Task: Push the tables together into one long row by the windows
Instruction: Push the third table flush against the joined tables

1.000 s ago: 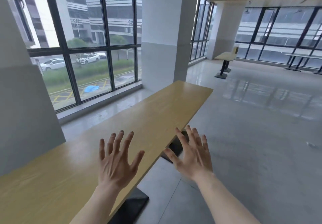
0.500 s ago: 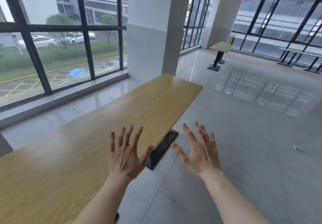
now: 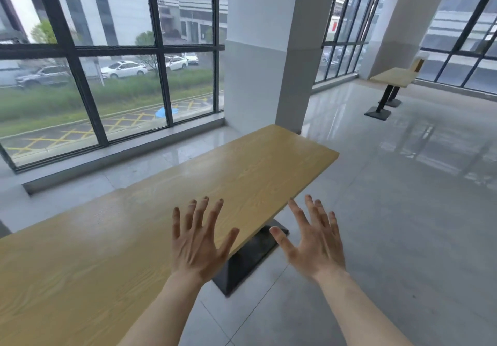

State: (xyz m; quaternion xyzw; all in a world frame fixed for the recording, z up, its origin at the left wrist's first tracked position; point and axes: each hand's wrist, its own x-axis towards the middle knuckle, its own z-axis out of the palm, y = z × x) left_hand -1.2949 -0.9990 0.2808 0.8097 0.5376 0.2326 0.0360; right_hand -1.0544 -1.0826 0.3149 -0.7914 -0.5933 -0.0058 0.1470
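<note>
Hovering left hand and right hand, fingers splayed, grips released; wood-grain rectangular table, grey glossy floor

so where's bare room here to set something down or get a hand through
The whole wooden top is bare from its far end by the pillar back to the left hand. The floor right of it is open out to the far table. The right hand hangs clear beside the table edge. Nothing looks crowded.

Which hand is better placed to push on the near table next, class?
Left. The left hand is spread over the wooden tabletop, while the right hand hangs past its edge above the floor.
</note>
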